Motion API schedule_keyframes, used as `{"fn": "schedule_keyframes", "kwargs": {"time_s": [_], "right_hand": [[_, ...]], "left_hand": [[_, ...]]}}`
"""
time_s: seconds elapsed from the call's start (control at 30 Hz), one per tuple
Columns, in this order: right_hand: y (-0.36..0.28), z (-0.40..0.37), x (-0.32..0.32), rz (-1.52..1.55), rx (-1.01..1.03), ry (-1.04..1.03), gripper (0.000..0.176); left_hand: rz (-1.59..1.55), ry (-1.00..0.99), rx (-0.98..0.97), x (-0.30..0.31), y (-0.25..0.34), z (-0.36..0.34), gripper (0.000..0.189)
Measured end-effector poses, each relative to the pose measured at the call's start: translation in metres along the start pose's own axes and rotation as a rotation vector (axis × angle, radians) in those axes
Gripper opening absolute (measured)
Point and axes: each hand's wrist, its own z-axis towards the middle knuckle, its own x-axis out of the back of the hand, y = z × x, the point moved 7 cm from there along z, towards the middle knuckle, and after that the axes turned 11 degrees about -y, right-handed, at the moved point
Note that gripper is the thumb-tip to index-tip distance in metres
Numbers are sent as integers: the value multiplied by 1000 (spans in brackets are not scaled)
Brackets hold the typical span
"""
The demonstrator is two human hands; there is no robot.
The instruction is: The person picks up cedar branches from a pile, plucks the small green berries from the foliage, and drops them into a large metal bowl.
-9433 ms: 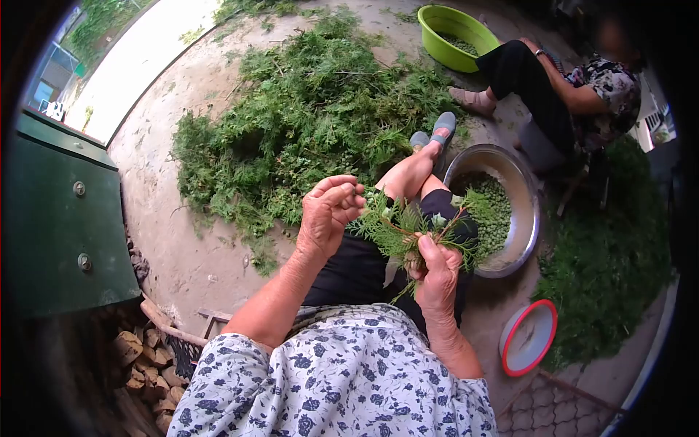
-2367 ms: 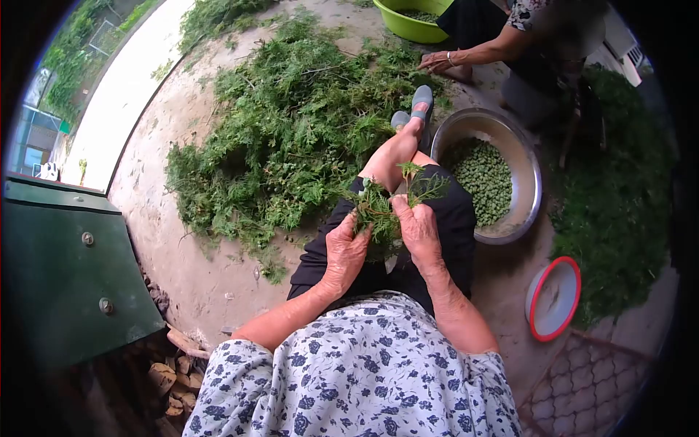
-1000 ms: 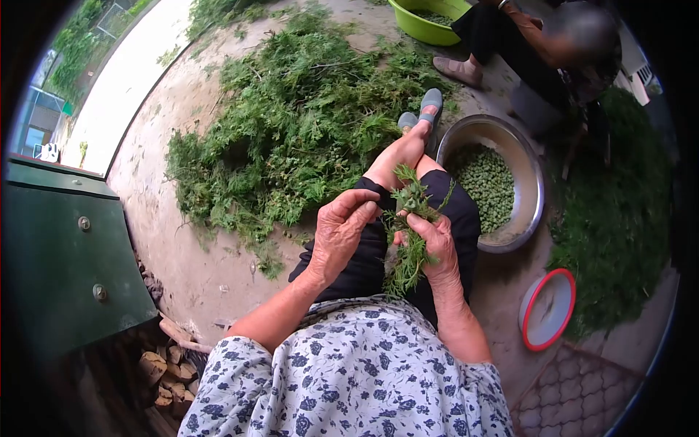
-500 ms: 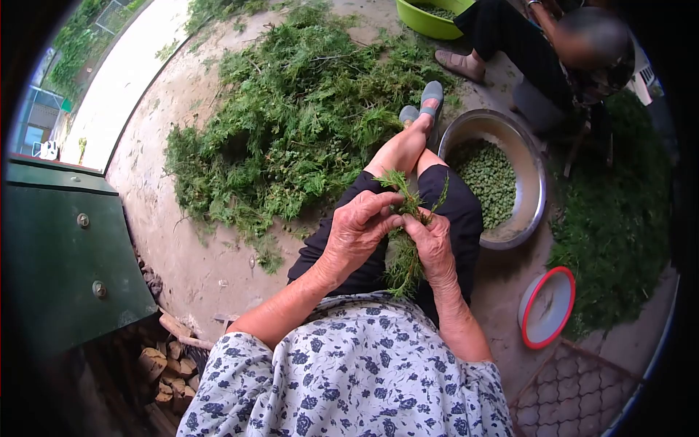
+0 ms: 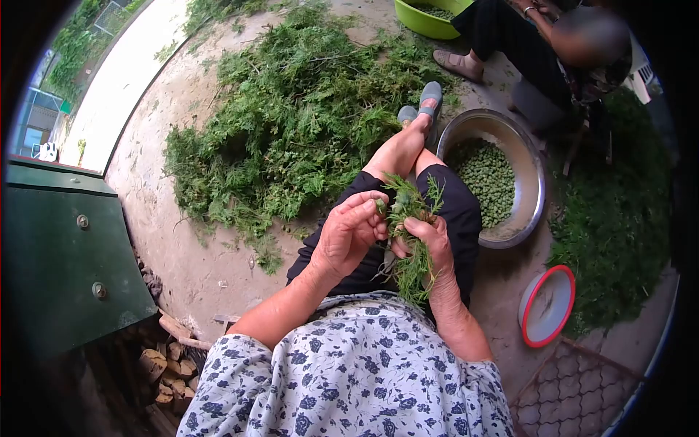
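Over my lap, my right hand (image 5: 431,242) is closed round an evergreen sprig (image 5: 415,271), whose leafy ends stick out above and below the fingers. A few pale green cones show among its upper leaves. Just to the left, my left hand (image 5: 348,234) pinches a small green cone (image 5: 381,207) between thumb and forefinger, close beside the sprig. To the right of my legs, a steel basin (image 5: 537,191) holds many loose green cones (image 5: 489,178).
A large heap of cut branches (image 5: 277,131) lies ahead and left; more greenery (image 5: 604,240) lies right. A red-rimmed bowl (image 5: 524,320) tilts near a metal grate (image 5: 579,382). Another person (image 5: 510,33) sits by a green tub (image 5: 426,23). Firewood (image 5: 171,368) is at lower left.
My left hand has drawn slightly left and down, away from the sprig, with a green cone now visible in its fingertips. The sprig has turned a little in my right hand.
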Motion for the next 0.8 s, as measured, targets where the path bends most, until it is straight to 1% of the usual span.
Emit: {"fn": "schedule_keyframes", "kwargs": {"time_s": [0.07,0.13,0.2,0.23,0.27,0.33,0.37,0.4,0.47,0.5,0.63,0.73,0.77,0.8], "right_hand": [[0,1,1,21,26,-24,16],[-3,1,1,-60,55,-16,16],[-2,2,0,-58,55,-23,18],[-1,3,0,-56,57,-30,19],[0,3,0,-56,55,-31,19],[1,3,2,-68,54,-22,22],[0,3,2,-68,53,-22,22],[1,3,2,-38,28,-22,19],[0,2,1,-9,3,-23,17],[0,2,0,-38,-5,-18,18],[2,1,1,-85,-24,-26,19],[6,3,-4,-114,-3,-4,21],[5,2,-4,-114,-3,-4,21],[7,0,-7,-57,-59,-44,22]], "left_hand": [[-149,-37,-11,2,6,0,24],[-150,3,-35,-1,10,-1,26],[-81,43,-19,-3,13,-2,26],[13,67,-6,0,13,-2,27],[12,68,-7,-1,13,-3,27],[118,112,50,-3,13,-5,28],[182,142,74,0,9,-4,25],[181,142,74,-2,8,-4,25],[377,79,111,-10,8,-4,20],[404,72,115,-11,6,-3,19],[424,75,109,-10,4,-3,18],[341,63,80,-11,4,-3,13],[254,71,103,-10,2,-4,10],[168,79,124,-9,0,-6,7]]}}
